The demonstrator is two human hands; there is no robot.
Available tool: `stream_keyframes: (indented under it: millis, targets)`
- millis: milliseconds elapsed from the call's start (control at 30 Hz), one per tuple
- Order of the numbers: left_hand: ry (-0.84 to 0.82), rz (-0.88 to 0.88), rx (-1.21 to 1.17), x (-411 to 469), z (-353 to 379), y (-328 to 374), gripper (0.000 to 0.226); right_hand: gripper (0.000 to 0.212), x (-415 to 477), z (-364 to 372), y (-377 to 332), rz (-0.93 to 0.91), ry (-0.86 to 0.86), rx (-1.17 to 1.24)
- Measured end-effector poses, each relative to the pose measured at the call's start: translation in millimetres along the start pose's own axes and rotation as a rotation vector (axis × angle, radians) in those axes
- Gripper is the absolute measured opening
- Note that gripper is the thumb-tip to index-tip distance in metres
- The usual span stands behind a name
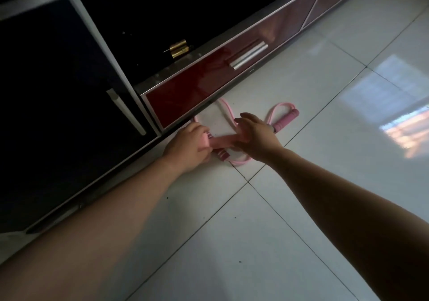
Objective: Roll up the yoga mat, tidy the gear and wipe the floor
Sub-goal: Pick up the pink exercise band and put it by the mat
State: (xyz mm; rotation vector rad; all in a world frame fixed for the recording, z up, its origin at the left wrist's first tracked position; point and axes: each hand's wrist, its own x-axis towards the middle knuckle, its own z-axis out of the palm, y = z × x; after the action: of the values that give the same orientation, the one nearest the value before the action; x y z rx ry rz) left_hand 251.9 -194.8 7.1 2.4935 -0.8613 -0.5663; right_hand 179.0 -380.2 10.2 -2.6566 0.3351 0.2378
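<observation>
White glossy tile floor [301, 207] fills the lower right of the frame; window light reflects off it at right, and small dark specks lie on the tiles near centre bottom. A low cabinet [69, 114] runs diagonally across the upper left: black glass-fronted door at left, dark top, dark red drawer fronts [197, 87] with pale trim along its lower edge. A silver bar handle [248, 55] sits on the nearest red drawer. A small brass cylinder [178, 48] rests on the dark cabinet top just above that drawer.

Both bare forearms reach from the bottom edge toward frame centre. A pink pull-rope exerciser [232, 138] lies on the floor just beside the cabinet base, at centre: pink tubing loops toward the cabinet and toward the right, with a pink foam grip [284, 120] at the right end, resting on the tile.

Left hand [188, 148] is closed around one end of the exerciser's pink bar [222, 140]. Right hand [255, 135] has fingers partly curled, palm against the other end of the same bar; thumb raised. A striped pink strap [60, 154] shows under the bar.
</observation>
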Motion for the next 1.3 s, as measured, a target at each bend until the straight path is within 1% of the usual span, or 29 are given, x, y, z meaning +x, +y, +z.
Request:
stream_keyframes:
  millis: [167,267,367,500,600,667,767,833,967,1100,1233,1300]
  targets:
    - [0.066,-0.088,-0.086,-4,15,-3,0.062,0.066,-3,12,8,-0.018,0.040,0.086]
    - [0.088,-0.102,-0.121,-4,22,-1,0.064,0.074,-4,19,16,-0.051,0.052,0.111]
    - [0.099,-0.108,-0.128,-2,26,-1,0.065,0.076,-6,18,23,-0.101,0.042,0.109]
    - [0.120,-0.140,-0.161,1,32,0,0.063,0.076,-7,18,31,-0.131,0.046,0.103]
    - [0.148,-0.179,-0.242,1,35,2,0.057,0.078,-6,21,37,-0.104,0.069,0.213]
    - [0.160,-0.189,-0.288,1,37,2,0.053,0.075,-7,21,38,-0.093,0.103,0.278]
    - [0.162,-0.196,-0.324,-5,37,4,0.052,0.070,-10,23,35,-0.082,0.131,0.295]
    - [0.147,-0.230,-0.323,-17,36,3,0.052,0.072,-16,31,30,-0.100,0.136,0.273]
    - [0.086,-0.264,-0.328,-56,28,-12,0.055,0.062,-39,44,9,-0.146,0.108,0.229]
    - [0.065,-0.299,-0.344,-105,10,-29,0.058,0.064,-68,44,-29,-0.160,0.023,0.235]
    - [0.037,-0.295,-0.370,-160,-19,-48,0.050,0.068,-96,39,-87,-0.169,-0.081,0.235]
    - [0.061,-0.272,-0.385,-187,-37,-59,0.045,0.067,-108,37,-118,-0.196,-0.096,0.228]
